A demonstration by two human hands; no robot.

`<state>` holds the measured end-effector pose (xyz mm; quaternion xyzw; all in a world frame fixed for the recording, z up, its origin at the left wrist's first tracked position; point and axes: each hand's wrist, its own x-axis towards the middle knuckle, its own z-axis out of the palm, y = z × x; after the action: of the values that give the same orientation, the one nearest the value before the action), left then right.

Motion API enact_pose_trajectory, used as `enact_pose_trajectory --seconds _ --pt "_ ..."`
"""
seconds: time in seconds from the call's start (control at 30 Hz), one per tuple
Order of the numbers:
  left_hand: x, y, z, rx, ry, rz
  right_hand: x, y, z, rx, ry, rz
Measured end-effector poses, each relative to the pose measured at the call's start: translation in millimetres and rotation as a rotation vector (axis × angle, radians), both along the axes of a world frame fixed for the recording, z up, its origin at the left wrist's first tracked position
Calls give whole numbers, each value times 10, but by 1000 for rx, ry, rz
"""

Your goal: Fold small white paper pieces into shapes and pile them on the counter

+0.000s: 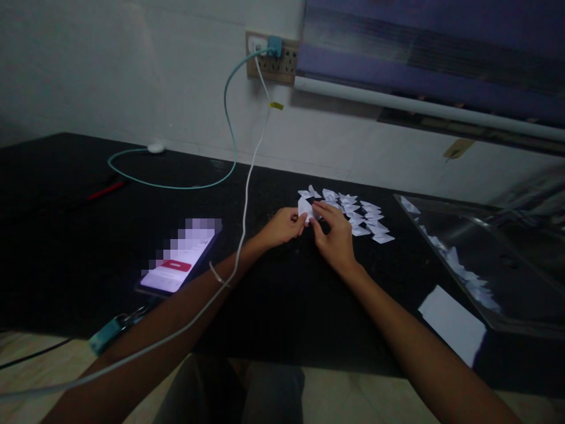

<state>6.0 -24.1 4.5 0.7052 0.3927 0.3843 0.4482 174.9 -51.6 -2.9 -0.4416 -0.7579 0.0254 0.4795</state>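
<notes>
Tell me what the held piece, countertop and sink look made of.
Held piece: likely paper, matte white; thin, crisp straight edges.
Countertop: black, smooth-looking, perhaps stone or laminate; too dark to tell.
Sink: probably stainless steel; grey, metallic shine with bright highlights.

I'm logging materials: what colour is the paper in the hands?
White; the folded paper shows best in the head view.

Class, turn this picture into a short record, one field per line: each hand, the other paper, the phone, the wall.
Left hand: pinching a folded white paper
Right hand: fingers at that paper's right side; exact grip unclear
Other paper: folded pieces grouped beyond the right hand; flat white paper at lower right
Phone: screen lit, left of both hands
Wall: socket strip with white and teal plugs
</notes>
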Motion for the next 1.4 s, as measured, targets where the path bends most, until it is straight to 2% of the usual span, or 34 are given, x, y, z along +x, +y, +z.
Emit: enact_pose_trajectory --seconds 0.2,0.57,0.7,0.87,1.0,1.27,1.4 --pt "-8 -9 19 12 41 111 -57 -59 -8 -16 -88 -6" --pt "-26 34 -44 11 -26 46 -101 -89 41 2 1 34" --pt "-13 73 -68 5 -74 -27 -78 -73 28 -4 -26 21" --pt "-22 95 -57 -152 -235 -158 -54 -81 26 50 -115 35" --pt "-45 65 -47 -173 -309 -220 -40 -86 37 68 -181 30" --pt "13 76 -9 -132 -136 -42 -49 -101 75 67 -179 61" --pt "-3 -6 57 -50 -16 17 -51 -63 75 -26 64 70"
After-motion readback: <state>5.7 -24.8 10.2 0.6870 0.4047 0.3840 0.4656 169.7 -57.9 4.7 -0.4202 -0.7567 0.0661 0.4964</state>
